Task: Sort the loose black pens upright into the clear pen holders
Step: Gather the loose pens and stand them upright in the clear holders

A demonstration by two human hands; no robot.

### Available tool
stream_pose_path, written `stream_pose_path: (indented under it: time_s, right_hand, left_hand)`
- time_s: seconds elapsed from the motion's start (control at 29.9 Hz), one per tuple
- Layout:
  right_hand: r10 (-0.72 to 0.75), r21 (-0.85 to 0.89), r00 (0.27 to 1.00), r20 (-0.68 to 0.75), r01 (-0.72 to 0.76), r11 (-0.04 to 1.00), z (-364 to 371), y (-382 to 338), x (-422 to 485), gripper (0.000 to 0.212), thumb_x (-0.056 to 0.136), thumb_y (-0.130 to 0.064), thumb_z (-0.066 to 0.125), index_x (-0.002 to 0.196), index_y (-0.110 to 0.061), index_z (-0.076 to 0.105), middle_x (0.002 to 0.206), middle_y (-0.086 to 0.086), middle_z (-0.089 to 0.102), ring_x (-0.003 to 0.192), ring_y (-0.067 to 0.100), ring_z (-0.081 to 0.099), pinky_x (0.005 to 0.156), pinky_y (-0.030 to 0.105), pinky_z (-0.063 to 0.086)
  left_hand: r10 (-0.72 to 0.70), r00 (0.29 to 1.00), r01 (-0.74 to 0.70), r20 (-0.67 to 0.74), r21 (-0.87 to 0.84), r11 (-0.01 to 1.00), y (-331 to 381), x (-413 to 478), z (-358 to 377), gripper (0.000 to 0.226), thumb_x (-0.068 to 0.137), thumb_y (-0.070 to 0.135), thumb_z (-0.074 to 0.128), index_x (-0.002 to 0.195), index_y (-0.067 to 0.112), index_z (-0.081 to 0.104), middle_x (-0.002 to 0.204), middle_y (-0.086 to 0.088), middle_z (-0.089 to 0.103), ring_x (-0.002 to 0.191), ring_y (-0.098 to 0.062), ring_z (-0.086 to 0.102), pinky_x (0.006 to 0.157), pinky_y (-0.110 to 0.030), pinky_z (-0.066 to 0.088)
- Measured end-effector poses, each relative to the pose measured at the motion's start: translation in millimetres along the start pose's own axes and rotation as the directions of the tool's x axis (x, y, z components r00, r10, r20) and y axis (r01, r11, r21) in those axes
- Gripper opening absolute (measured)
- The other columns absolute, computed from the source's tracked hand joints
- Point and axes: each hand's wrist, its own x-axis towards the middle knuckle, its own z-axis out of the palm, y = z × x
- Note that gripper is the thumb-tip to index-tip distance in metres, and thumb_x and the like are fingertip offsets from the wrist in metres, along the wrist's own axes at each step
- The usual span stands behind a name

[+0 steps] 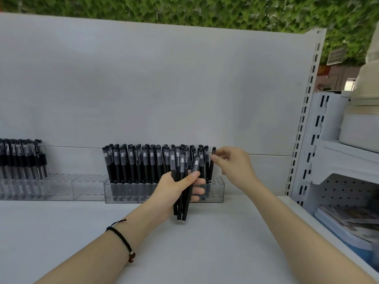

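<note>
The left hand (176,191) is just below centre, its forearm reaching in from 7 o'clock, with fingers and thumb curled round a bundle of pens (179,212). The right hand (231,165), at 2 o'clock from it with its forearm entering from 5 o'clock, pinches a single pen (210,169) with its fingertips.

plain white back panel (164,89), white shelf deck (205,253) below, slotted upright (307,103) at right edge. leafy green wall (205,11) up top, white pegboard rack (348,193) far right, booklets (344,222) stacked low
</note>
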Motion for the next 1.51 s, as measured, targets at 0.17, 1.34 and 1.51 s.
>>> stream_pose_path:
  time_s: [0.17,1.34,1.51]
  right_hand:
    - [0.061,-0.029,0.998,0.0,-0.061,0.998,2,-1,-1,0.02,0.083,-0.043,0.07,0.09,-0.027,0.061,0.083,-0.008,0.067,0.067,0.012,0.06,0.074,0.041,0.055]
    - [-0.101,-0.037,0.993,-0.063,0.099,0.994,-8,-9,-5,0.012,0.095,-0.024,0.056,0.086,-0.02,0.063,0.07,-0.011,0.059,0.057,0.007,0.047,0.063,0.029,0.039]
    - [-0.041,-0.122,0.998,0.047,0.046,0.991,-6,-4,-7,0.012,0.089,-0.034,0.065,0.079,-0.028,0.067,0.073,-0.016,0.063,0.066,-0.001,0.053,0.068,0.027,0.043]
  left_hand:
    - [-0.025,1.0,0.025,-0.004,-0.06,0.998,-3,0,1,0.023,0.089,0.019,0.066,0.108,0.006,0.07,0.094,-0.01,0.074,0.075,-0.02,0.071,0.067,-0.031,0.059]
    - [0.011,1.0,-0.011,0.0,0.108,0.994,-7,9,-2,0.028,0.101,0.027,0.048,0.111,0.001,0.044,0.055,0.003,0.052,0.045,-0.011,0.037,0.045,-0.023,0.039]
    - [0.032,0.999,-0.031,-0.003,0.063,0.998,-5,7,-2,0.028,0.101,0.025,0.048,0.118,0.003,0.044,0.072,-0.002,0.066,0.055,-0.013,0.049,0.053,-0.026,0.046]
